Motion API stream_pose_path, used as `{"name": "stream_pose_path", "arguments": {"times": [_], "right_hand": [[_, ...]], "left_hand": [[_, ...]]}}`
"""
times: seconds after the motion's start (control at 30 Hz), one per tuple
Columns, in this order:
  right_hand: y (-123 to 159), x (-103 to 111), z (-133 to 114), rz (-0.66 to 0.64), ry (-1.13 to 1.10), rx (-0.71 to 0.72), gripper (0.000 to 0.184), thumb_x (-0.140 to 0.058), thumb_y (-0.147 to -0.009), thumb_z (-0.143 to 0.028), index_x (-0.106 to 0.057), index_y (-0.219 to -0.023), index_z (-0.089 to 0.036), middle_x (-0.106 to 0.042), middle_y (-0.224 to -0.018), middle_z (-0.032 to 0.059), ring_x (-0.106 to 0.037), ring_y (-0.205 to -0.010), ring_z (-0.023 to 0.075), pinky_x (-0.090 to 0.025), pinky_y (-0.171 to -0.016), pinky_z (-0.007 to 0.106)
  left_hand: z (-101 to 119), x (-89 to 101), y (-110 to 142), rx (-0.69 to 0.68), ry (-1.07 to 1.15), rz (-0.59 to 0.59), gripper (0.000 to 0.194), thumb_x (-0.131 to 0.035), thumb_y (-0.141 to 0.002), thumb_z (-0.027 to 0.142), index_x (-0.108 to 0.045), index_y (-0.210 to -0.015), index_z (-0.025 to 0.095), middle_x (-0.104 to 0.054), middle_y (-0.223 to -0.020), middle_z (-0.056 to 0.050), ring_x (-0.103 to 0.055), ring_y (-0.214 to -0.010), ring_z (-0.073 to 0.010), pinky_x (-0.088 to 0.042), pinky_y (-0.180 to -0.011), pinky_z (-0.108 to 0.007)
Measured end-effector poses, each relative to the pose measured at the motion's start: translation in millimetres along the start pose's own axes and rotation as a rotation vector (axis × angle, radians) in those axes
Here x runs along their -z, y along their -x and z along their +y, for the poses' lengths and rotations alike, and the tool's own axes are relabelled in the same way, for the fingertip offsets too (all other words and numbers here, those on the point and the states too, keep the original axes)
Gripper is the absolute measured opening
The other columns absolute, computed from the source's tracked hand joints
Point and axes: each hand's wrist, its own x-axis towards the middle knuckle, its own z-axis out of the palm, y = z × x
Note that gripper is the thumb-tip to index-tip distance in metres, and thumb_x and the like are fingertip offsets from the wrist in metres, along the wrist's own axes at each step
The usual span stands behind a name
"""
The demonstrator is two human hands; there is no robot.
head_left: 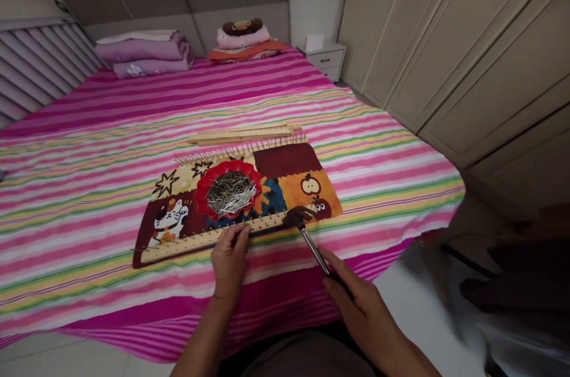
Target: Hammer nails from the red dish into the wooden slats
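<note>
A colourful cartoon mat [294,184] lies on the striped bed. On its near edge rests a wooden strip [196,240] studded with small nails. My left hand [229,261] pinches something tiny against that strip, fingers pressed together. My right hand [360,306] grips the handle of a small hammer [299,218], whose dark head hovers over the strip's right end. A red scalloped dish [228,190] full of thin metal nails sits on the mat just beyond my left hand.
More wooden strips [244,135], one with nails along it, lie at the mat's far edge. The bed's striped cover [89,187] reaches folded bedding and pillows [145,51] at the headboard. Wardrobe doors [481,56] stand at the right, a nightstand [327,59] beyond.
</note>
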Motion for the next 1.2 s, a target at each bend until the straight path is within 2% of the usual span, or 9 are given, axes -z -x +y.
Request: {"name": "stream_pose_path", "arguments": {"times": [0.2,0.3,0.43,0.53,0.63,0.77,1.07,1.2], "right_hand": [[0,0,-2,-0.002,-0.019,0.003,0.047,-0.045,-0.092,-0.028,-0.045,-0.138,-0.021,-0.063,-0.126,0.006,-0.061,-0.112,0.0156,-0.043,-0.1,0.031],[1,-1,-6,0.002,-0.022,0.001,0.046,-0.045,-0.092,-0.029,-0.048,-0.137,-0.021,-0.065,-0.122,0.0066,-0.062,-0.11,0.0168,-0.044,-0.099,0.033],[-3,-2,-14,-0.026,0.014,0.016,0.045,-0.044,-0.092,-0.03,-0.048,-0.136,-0.021,-0.072,-0.104,0.0054,-0.067,-0.096,0.0167,-0.05,-0.092,0.032],[-10,-5,-21,-0.071,0.056,0.046,0.046,-0.041,-0.093,-0.028,-0.046,-0.138,-0.021,-0.072,-0.093,0.0037,-0.068,-0.085,0.0156,-0.053,-0.086,0.03],[-19,-10,-28,-0.13,0.111,0.098,0.046,-0.04,-0.093,-0.023,-0.044,-0.138,-0.023,-0.07,-0.107,0.0047,-0.066,-0.097,0.017,-0.051,-0.089,0.031],[-26,-17,-36,-0.205,0.172,0.173,0.047,-0.038,-0.094,-0.019,-0.04,-0.14,-0.026,-0.06,-0.13,0.0055,-0.056,-0.118,0.0185,-0.047,-0.097,0.034],[-31,-27,-35,-0.257,0.225,0.236,0.049,-0.038,-0.093,-0.016,-0.038,-0.141,-0.028,-0.059,-0.13,0.0044,-0.057,-0.116,0.0189,-0.048,-0.097,0.036],[-28,-19,-40,-0.16,0.206,0.274,0.048,-0.039,-0.093,-0.018,-0.038,-0.141,-0.027,-0.06,-0.129,0.0056,-0.057,-0.117,0.0186,-0.049,-0.096,0.034]], "left_hand": [[-5,-2.4,-2,-0.071,-0.043,-0.001,0.025,-0.058,-0.075,0.044,-0.067,-0.083,0.022,-0.068,-0.087,-0.004,-0.062,-0.082,-0.018,-0.048,-0.073,-0.029],[-5,-2.8,-2,-0.165,-0.1,-0.01,0.023,-0.056,-0.077,0.042,-0.067,-0.082,0.023,-0.068,-0.085,-0.004,-0.062,-0.083,-0.0186,-0.047,-0.076,-0.03],[-5,-2.0,-1,-0.311,-0.182,-0.015,0.021,-0.054,-0.079,0.04,-0.066,-0.077,0.023,-0.068,-0.081,-0.004,-0.061,-0.083,-0.0193,-0.047,-0.078,-0.031],[-8,-2.3,-1,-0.353,-0.213,-0.01,0.021,-0.051,-0.081,0.039,-0.065,-0.079,0.023,-0.067,-0.082,-0.004,-0.061,-0.082,-0.0192,-0.047,-0.078,-0.031],[-11,-3.7,-1,-0.378,-0.226,-0.003,0.021,-0.05,-0.082,0.037,-0.065,-0.08,0.023,-0.067,-0.082,-0.004,-0.061,-0.082,-0.019,-0.047,-0.077,-0.031],[-12,-6.2,0,-0.418,-0.227,0.003,0.019,-0.05,-0.083,0.035,-0.065,-0.08,0.023,-0.066,-0.08,-0.004,-0.061,-0.08,-0.0184,-0.046,-0.075,-0.03],[-14,-6.9,1,-0.453,-0.248,0.007,0.019,-0.049,-0.084,0.03,-0.062,-0.073,0.022,-0.063,-0.072,-0.003,-0.059,-0.071,-0.0157,-0.045,-0.066,-0.026],[-16,-8.3,-1,-0.469,-0.25,0.01,0.019,-0.049,-0.085,0.033,-0.064,-0.079,0.021,-0.065,-0.076,-0.003,-0.061,-0.075,-0.016,-0.047,-0.069,-0.027]]}}
